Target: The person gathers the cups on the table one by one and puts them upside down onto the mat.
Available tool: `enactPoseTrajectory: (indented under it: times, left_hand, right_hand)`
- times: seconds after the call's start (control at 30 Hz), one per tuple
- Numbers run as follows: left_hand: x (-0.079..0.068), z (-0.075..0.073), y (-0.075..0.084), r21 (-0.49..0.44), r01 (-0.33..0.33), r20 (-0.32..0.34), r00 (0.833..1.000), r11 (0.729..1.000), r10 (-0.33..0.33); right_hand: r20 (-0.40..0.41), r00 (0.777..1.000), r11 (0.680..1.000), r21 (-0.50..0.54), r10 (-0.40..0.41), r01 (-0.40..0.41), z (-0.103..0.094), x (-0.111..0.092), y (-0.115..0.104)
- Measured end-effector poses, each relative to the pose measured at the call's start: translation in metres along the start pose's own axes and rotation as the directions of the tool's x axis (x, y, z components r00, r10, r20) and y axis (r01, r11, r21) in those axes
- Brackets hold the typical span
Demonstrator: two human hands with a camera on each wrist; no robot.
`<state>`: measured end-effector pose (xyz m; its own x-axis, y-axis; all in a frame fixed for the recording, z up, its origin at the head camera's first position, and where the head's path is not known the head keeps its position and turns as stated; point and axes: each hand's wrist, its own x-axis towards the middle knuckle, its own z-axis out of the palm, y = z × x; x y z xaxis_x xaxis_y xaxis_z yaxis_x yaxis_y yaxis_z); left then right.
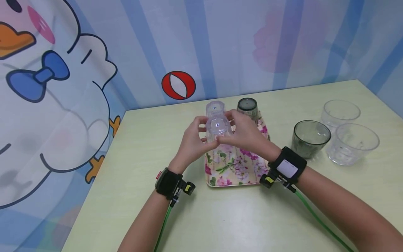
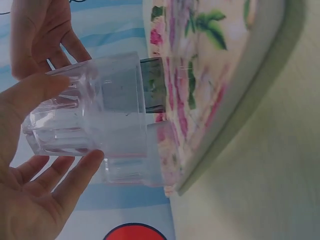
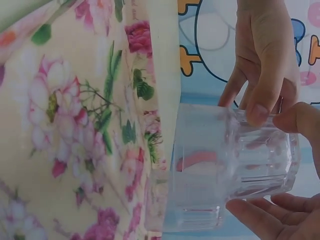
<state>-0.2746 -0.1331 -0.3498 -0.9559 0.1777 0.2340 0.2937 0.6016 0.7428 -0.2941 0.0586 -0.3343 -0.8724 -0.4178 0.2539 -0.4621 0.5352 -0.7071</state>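
Note:
Between them, both hands hold a clear glass (image 1: 218, 126) upside down, its rim facing the floral tray (image 1: 230, 173) close below. My left hand (image 1: 194, 139) grips its left side, with the thumb on the near side and fingers around the far side. On the opposite side, my right hand (image 1: 247, 133) pinches it with curled fingers and thumb. Just behind it, a second clear glass (image 1: 215, 106) stands upside down on the tray. Farther right on the tray, an upturned grey glass (image 1: 247, 106) is partly hidden by the right hand.
On the table (image 1: 148, 147) to the right of the tray stand a grey-green glass (image 1: 310, 141) and two clear glasses, one nearer (image 1: 349, 148) and one behind (image 1: 340, 113), all mouth up. A cartoon-printed backdrop (image 1: 226, 45) rises behind the table.

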Motion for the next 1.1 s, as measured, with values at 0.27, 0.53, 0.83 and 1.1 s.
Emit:
enactPoseTrajectory:
  times: [0.27, 0.53, 0.83, 1.1]
  left_hand:
    - [0.005, 0.006, -0.011, 0.015, 0.024, 0.031, 0.999, 1.000, -0.025]
    - [0.006, 0.009, -0.018, 0.016, 0.042, 0.040, 0.998, 0.999, -0.043]
    - [0.008, 0.011, -0.023, 0.026, 0.038, 0.049, 0.998, 0.999, -0.039]
    - [0.007, 0.013, -0.024, 0.022, 0.038, 0.057, 0.998, 0.999, -0.040]
  right_hand:
    - [0.033, 0.995, 0.995, 0.022, 0.098, -0.099, 0.010, 0.004, 0.007]
    - [0.057, 0.992, 0.993, 0.023, 0.115, -0.116, 0.015, 0.007, 0.012]
    - [0.054, 0.991, 0.992, -0.001, 0.126, -0.126, 0.018, 0.009, 0.015]
    - [0.054, 0.991, 0.992, -0.022, 0.126, -0.125, 0.020, 0.008, 0.018]
